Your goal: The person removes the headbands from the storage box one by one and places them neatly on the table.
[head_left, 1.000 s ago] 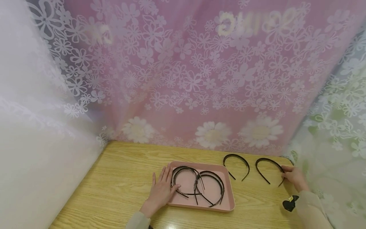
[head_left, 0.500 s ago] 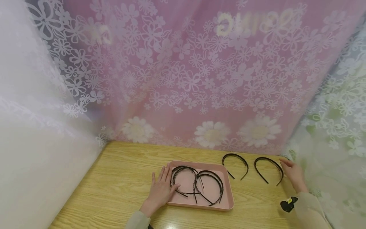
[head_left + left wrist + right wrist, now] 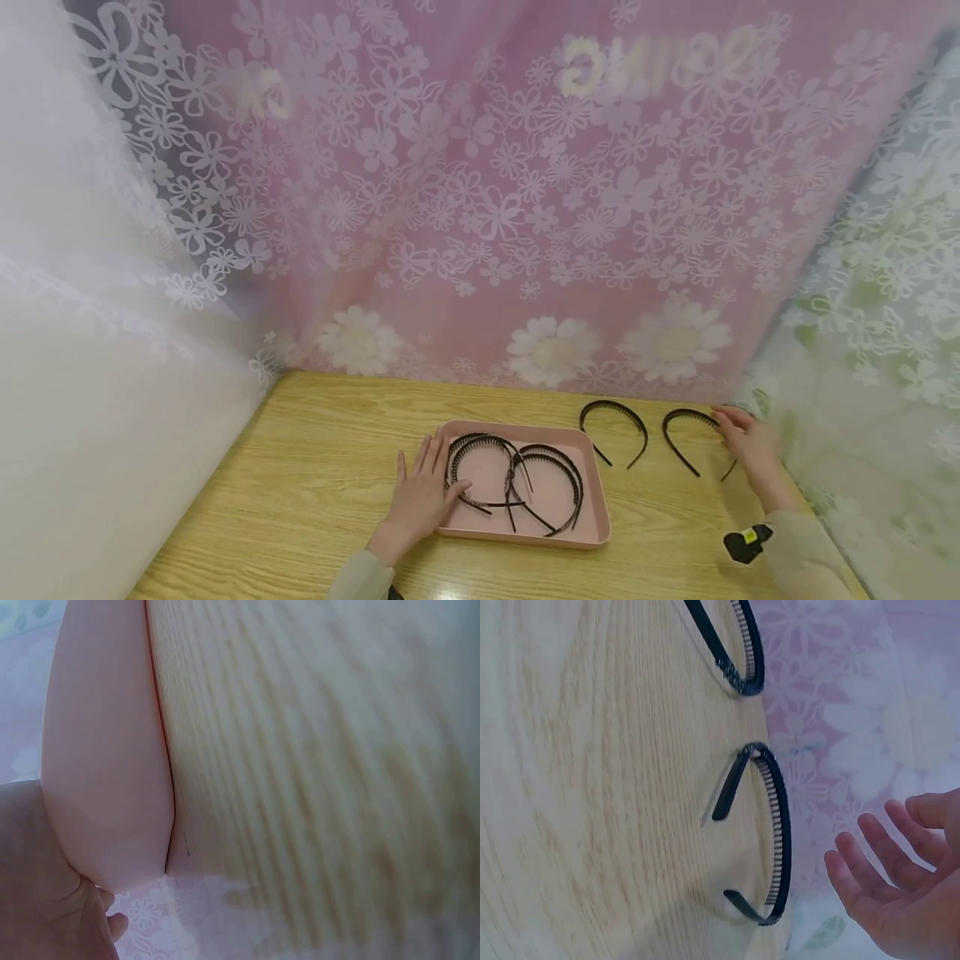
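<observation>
"At the tray (image 3: 597, 504), the left hand (image 3: 422, 498)?"
"Fingers spread over its left rim; headbands (image 3: 513, 461) inside overlap, count unclear."
"And the right hand (image 3: 750, 448)?"
"Fingers loose, near the table's (image 3: 337, 467) rightmost headband (image 3: 782, 832); head view part-hides it."

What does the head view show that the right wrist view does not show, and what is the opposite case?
Only the head view: the pink tray, the headbands inside it, and the left hand against the tray's left side.

Only the right wrist view: the unbroken arch of the rightmost headband, which the right hand partly hides in the head view.

Both: that hand and headband, the neighbouring headband, the table and the flowered cloth.
</observation>
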Demonstrator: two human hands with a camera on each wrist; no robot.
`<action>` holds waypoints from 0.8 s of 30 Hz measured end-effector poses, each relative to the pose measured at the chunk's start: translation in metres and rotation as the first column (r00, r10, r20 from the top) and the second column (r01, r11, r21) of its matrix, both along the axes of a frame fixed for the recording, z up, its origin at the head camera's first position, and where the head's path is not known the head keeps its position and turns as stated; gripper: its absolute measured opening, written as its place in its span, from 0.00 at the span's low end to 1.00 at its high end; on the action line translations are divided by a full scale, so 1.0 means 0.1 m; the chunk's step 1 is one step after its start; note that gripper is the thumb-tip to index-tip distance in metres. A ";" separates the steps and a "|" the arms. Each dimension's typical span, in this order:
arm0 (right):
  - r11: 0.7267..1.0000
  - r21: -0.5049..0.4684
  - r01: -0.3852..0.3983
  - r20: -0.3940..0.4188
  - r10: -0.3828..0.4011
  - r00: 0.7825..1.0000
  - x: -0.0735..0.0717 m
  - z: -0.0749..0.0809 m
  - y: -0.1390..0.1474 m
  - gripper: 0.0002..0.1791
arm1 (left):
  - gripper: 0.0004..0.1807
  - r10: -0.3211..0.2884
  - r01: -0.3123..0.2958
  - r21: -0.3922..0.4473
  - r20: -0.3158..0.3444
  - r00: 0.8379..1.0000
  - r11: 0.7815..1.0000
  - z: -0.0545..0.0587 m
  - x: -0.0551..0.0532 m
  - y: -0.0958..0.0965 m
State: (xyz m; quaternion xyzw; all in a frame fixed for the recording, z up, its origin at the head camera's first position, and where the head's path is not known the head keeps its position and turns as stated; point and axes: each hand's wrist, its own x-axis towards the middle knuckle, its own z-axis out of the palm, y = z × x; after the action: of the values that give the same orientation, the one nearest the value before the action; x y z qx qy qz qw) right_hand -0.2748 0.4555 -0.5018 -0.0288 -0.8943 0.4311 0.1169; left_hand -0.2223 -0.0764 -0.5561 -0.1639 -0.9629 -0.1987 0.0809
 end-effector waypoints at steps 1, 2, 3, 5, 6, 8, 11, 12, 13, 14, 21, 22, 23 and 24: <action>1.000 -0.003 -0.010 -0.015 0.010 1.000 0.01 0.01 -0.03 0.29 | 0.43 0.000 0.000 0.000 0.001 1.000 1.000 0.00 0.00 0.00; 1.000 0.002 -0.022 -0.026 0.022 0.999 0.01 0.02 -0.07 0.29 | 0.43 0.003 -0.003 0.000 0.003 1.000 1.000 0.00 0.00 0.00; 0.999 0.008 -0.033 -0.031 0.034 0.999 0.02 0.03 -0.10 0.28 | 0.43 0.005 -0.005 -0.002 0.005 1.000 1.000 0.00 0.00 0.00; 0.998 0.007 -0.057 -0.041 0.057 0.998 0.03 0.06 -0.17 0.28 | 0.43 0.008 -0.008 -0.007 0.006 1.000 1.000 0.00 0.00 0.00; 0.998 0.013 -0.066 -0.049 0.067 0.997 0.03 0.08 -0.20 0.28 | 0.43 0.009 -0.009 -0.009 0.008 1.000 1.000 0.00 0.00 0.01; 0.996 0.021 -0.091 -0.059 0.092 0.994 0.03 0.11 -0.26 0.28 | 0.43 0.009 -0.009 -0.014 0.012 1.000 1.000 0.01 0.00 0.01; 0.993 0.020 -0.112 -0.075 0.113 0.991 0.03 0.15 -0.34 0.27 | 0.43 0.006 -0.006 -0.015 0.013 1.000 1.000 0.01 0.00 0.01; 0.993 0.021 -0.117 -0.078 0.119 0.990 0.03 0.17 -0.37 0.27 | 0.43 0.006 -0.005 -0.014 0.013 1.000 1.000 0.02 0.01 0.01; 0.992 0.018 -0.122 -0.077 0.123 0.989 0.03 0.19 -0.40 0.27 | 0.43 0.006 -0.006 -0.015 0.012 1.000 1.000 0.02 0.01 0.01; 0.992 0.018 -0.122 -0.078 0.123 0.989 0.03 0.20 -0.44 0.27 | 0.43 0.006 -0.006 -0.014 0.012 1.000 1.000 0.02 0.01 0.01; 0.986 -0.007 -0.169 -0.052 0.168 0.984 0.05 0.35 -0.66 0.29 | 0.44 0.003 -0.003 -0.008 0.015 1.000 1.000 0.03 0.02 0.01; 0.983 -0.013 -0.182 -0.052 0.181 0.982 0.05 0.37 -0.68 0.29 | 0.44 0.003 -0.003 -0.007 0.015 1.000 1.000 0.03 0.02 0.01; 0.981 -0.018 -0.194 -0.052 0.193 0.980 0.06 0.39 -0.71 0.29 | 0.44 0.003 -0.003 -0.006 0.017 1.000 1.000 0.03 0.02 0.01; 0.979 -0.024 -0.202 -0.053 0.200 0.978 0.06 0.40 -0.73 0.28 | 0.44 0.003 -0.003 -0.005 0.018 1.000 1.000 0.03 0.02 0.01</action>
State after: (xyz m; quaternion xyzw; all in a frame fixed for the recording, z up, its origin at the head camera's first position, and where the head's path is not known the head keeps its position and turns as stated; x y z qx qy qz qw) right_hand -0.2690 0.3821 -0.4618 0.0708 -0.8831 0.4541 0.0946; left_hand -0.2203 -0.0752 -0.5528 -0.1609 -0.9643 -0.1977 0.0722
